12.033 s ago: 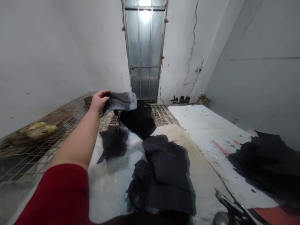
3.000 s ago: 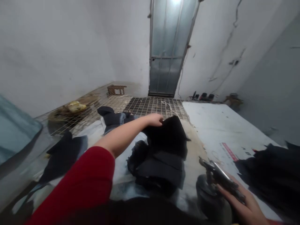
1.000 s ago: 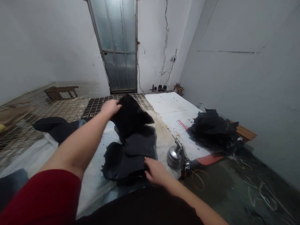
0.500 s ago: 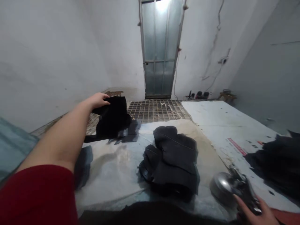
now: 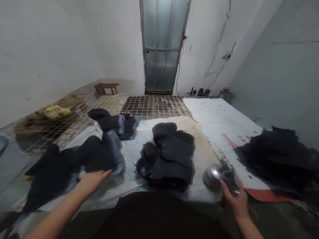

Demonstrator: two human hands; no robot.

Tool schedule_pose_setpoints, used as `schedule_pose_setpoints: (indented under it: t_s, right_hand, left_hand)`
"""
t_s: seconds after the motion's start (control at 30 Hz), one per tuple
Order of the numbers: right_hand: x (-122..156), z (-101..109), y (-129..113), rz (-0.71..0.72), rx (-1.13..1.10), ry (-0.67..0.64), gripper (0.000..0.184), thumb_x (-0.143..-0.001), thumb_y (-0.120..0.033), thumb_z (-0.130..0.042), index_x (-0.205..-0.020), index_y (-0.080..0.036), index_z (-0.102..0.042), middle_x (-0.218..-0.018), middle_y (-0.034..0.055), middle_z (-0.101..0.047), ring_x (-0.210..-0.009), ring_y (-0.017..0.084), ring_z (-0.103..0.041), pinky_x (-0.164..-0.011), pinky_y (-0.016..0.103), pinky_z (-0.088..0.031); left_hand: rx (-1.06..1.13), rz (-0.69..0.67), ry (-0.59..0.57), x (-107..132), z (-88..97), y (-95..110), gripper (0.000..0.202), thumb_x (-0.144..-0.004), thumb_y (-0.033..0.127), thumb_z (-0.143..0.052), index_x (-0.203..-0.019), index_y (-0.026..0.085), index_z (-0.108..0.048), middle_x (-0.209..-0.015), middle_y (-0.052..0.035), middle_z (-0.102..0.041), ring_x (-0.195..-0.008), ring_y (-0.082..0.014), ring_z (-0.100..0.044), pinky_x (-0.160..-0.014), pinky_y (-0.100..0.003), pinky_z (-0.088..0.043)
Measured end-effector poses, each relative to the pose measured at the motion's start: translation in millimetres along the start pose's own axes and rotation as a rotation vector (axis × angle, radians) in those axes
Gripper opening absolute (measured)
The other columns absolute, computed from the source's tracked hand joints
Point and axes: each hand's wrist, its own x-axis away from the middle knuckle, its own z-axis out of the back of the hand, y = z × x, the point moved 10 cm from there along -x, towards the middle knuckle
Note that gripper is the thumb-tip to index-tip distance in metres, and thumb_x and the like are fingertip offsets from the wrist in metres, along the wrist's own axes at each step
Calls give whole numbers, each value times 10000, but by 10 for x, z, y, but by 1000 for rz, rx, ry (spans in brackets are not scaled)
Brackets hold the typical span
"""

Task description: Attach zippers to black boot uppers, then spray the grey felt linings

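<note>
My left hand (image 5: 91, 181) lies flat with fingers stretched out, its tips at the near edge of a dark cloth piece (image 5: 101, 156) spread on the left of the bench. My right hand (image 5: 235, 198) is closed round the grip of a metal tool with a shiny round cup (image 5: 214, 175) at the near right. A stack of dark cloth pieces (image 5: 168, 156) sits between my hands. Another dark piece (image 5: 113, 122) lies further back on the left.
A bigger heap of dark cloth (image 5: 276, 156) rests on the white board (image 5: 214, 116) at the right. A wire grid surface (image 5: 154, 106) runs toward the metal door (image 5: 161, 46). Yellowish rags (image 5: 53, 112) lie far left. More dark cloth (image 5: 50, 169) covers the near left.
My left hand has let go of the black piece it held up and come down toward me, flat by the left cloth. My right hand now grips the metal tool.
</note>
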Motion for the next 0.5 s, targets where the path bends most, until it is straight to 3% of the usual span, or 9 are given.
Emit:
schedule_pose_setpoints:
  t_s: [0.1, 0.2, 0.37, 0.5]
  right_hand:
    - [-75, -48, 105, -110, -70, -41, 705, -670, -554, -534, -1222, -124, -444, -1144, 158, -574, -1095, 320, -529, -937, 483, -397]
    - [-149, -103, -235, 27, -70, -261, 602, -693, -513, -535, -1174, -154, -488, -1190, 149, -566, -1138, 299, -508, -983, 461, -364]
    - [122, -228, -1167, 298, -51, -794, 388, -791, -375, -520, -1135, -200, -546, -1089, 107, -643, -1010, 247, -602, -896, 399, -467]
    - [438, -374, -1755, 447, -82, -1027, 326, -804, -307, -520, -1110, -212, -579, -1047, 94, -671, -957, 226, -632, -829, 351, -512]
  left_hand:
    - [41, 17, -38, 173, -623, 299, 688, -678, -71, -276, -1244, 238, -517, -1228, -122, -561, -1025, -223, -605, -788, -311, -516]
    - [118, 82, 21, 358, -851, 364, 591, -730, -6, -292, -1258, 148, -507, -1295, -168, -484, -1126, -231, -538, -893, -327, -477]
    - [149, 154, 217, 496, -713, 251, 461, -820, 214, -291, -1142, 90, -596, -1205, -172, -568, -1083, -259, -568, -928, -381, -460]
    - [188, 177, 449, 538, -411, 179, 446, -799, 285, -298, -1054, 102, -615, -1160, -175, -597, -1032, -272, -592, -880, -407, -479]
